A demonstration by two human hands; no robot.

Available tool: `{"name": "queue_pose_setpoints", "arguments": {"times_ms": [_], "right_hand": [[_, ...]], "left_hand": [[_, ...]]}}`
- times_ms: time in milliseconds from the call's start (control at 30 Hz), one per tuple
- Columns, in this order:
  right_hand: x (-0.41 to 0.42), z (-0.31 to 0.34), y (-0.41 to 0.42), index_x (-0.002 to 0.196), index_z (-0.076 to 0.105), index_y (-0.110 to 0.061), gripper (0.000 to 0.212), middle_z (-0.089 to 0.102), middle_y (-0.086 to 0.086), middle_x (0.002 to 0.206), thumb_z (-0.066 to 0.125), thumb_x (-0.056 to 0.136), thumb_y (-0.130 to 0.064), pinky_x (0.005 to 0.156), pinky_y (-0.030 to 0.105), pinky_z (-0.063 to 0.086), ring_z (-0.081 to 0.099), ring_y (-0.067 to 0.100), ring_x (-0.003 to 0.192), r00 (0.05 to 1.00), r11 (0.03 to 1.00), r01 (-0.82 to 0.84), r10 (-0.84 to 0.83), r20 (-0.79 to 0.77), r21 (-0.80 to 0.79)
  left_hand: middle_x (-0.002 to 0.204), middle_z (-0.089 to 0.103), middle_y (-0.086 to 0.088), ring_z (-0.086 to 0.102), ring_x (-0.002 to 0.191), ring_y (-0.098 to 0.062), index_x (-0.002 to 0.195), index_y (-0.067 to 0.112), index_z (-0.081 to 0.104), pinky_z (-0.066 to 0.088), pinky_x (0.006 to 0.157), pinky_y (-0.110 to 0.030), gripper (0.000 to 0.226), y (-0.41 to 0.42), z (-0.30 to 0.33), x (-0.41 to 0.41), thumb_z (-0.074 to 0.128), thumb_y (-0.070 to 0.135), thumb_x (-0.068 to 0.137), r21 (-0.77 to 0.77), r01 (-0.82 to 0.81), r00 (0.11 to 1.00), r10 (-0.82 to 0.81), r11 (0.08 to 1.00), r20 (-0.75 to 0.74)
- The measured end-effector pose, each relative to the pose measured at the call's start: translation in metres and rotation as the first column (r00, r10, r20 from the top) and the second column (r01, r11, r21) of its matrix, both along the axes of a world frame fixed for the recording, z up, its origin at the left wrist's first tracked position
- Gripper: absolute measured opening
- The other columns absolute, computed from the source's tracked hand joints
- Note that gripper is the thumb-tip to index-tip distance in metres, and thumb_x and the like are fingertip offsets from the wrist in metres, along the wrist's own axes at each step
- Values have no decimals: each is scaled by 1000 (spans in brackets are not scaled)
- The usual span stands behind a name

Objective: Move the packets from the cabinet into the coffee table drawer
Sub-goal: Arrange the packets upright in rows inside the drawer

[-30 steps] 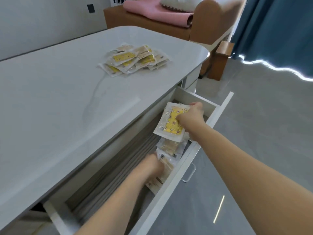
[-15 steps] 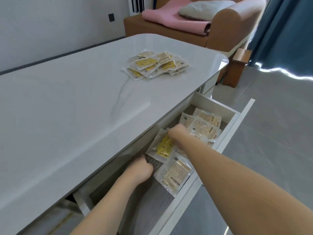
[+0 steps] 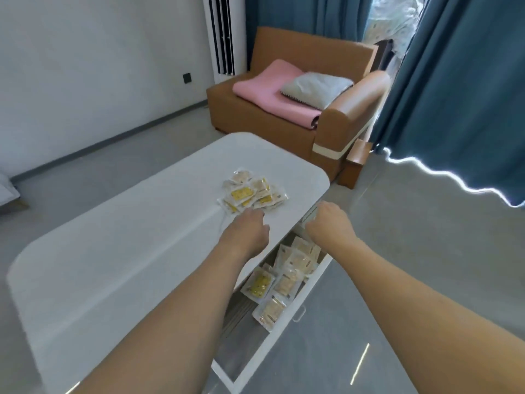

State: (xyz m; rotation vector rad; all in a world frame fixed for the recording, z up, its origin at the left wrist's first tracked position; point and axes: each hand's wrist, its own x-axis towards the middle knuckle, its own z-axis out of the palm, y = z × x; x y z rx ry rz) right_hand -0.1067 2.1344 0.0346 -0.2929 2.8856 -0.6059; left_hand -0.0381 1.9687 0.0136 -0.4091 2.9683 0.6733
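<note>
While the coffee table drawer [image 3: 287,334] stands pulled out at the table's right side, both hands are raised above it and neither has hold of a packet. Left hand [image 3: 246,233]: over the white tabletop [image 3: 113,263], back of hand up, fingers bent fwd toward the packet pile [image 3: 252,193]; fingertips reach the pile's near edge, contact cannot be confirmed; nothing gripped. Right hand [image 3: 329,220]: over the drawer's far end, just beside the tabletop's right edge, fingers curled loosely under; fingertips hidden, no item seen in it. Packet pile: approx. a dozen flat clear sachets, yellow and beige contents, overlapped near the table's far right corner; orientations mixed, most long axes running roughly left-right across the table. Packets in drawer [image 3: 284,277]: several lying flat in the far half, row running along the drawer's length; one yellow packet [image 3: 258,285] at the row's left side, long axis tilted toward the far right; a beige packet [image 3: 271,310] nearest the camera, same tilt. Drawer near half shows grey liner only. Beyond the table: brown sofa [image 3: 289,115] w/ pink blanket [image 3: 272,92] and grey cushion [image 3: 315,88]; teal curtains [image 3: 454,95] at right.
</note>
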Motion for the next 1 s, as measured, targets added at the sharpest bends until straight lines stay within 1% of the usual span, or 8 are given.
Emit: {"name": "queue_pose_setpoints", "arguments": {"times_ms": [100,200,333,467,600,700,867,1000], "right_hand": [[27,128,4,122,50,-7,38,54,12,123,54,84,-12,85,34,48,53,30,107,1000,999,-20,20,-9,-38],[54,233,4,125,49,-9,42,52,10,128,54,84,-13,85,34,46,52,29,112,998,994,-54,49,-49,-99],[91,322,6,130,47,-6,48,52,11,129,54,83,-13,94,37,44,49,30,117,980,979,-120,89,-180,-167],[111,361,-1,129,48,-4,47,54,10,124,54,83,-14,90,34,43,51,29,115,944,964,-201,144,-296,-173],[132,382,-28,134,46,-5,52,51,10,133,54,85,-16,94,35,42,48,28,119,931,953,-248,185,-314,-174],[149,395,-62,125,49,-6,43,54,11,126,56,85,-16,84,32,41,51,27,111,915,946,-277,205,-348,-170],[183,419,-155,124,50,-6,43,54,12,124,57,82,-12,88,36,43,51,28,111,885,924,-340,252,-391,-174],[222,433,-257,113,52,-7,34,56,9,113,53,79,-12,83,37,46,52,29,102,868,897,-407,323,-378,-169]], "left_hand": [[133,51,-7,51,119,-29,132,14,48,45,88,-40,36,-6,134,16,43,31,100,-94,31,990,-43,995,-135],[138,49,-9,47,122,-29,136,12,46,44,95,-42,40,-12,246,37,44,30,100,-173,30,965,-74,984,-253],[134,51,-11,46,121,-31,131,9,50,41,98,-42,38,-18,337,70,47,28,98,-235,13,929,-98,972,-356],[135,51,-13,47,122,-33,132,7,50,38,103,-41,40,-29,379,97,49,28,98,-282,-35,919,-80,959,-385],[140,49,-11,45,125,-32,136,8,47,37,104,-40,43,-49,405,127,49,29,99,-296,-74,913,-55,952,-404],[142,47,-9,46,124,-30,138,10,46,38,100,-39,43,-78,426,150,48,30,99,-316,-110,899,-41,942,-435],[145,45,-9,43,128,-30,143,11,42,38,103,-40,47,-162,456,199,47,31,100,-320,-182,872,2,930,-489],[147,43,-8,42,129,-29,145,12,40,39,102,-39,49,-259,467,253,45,33,101,-307,-229,861,45,924,-506]]}}
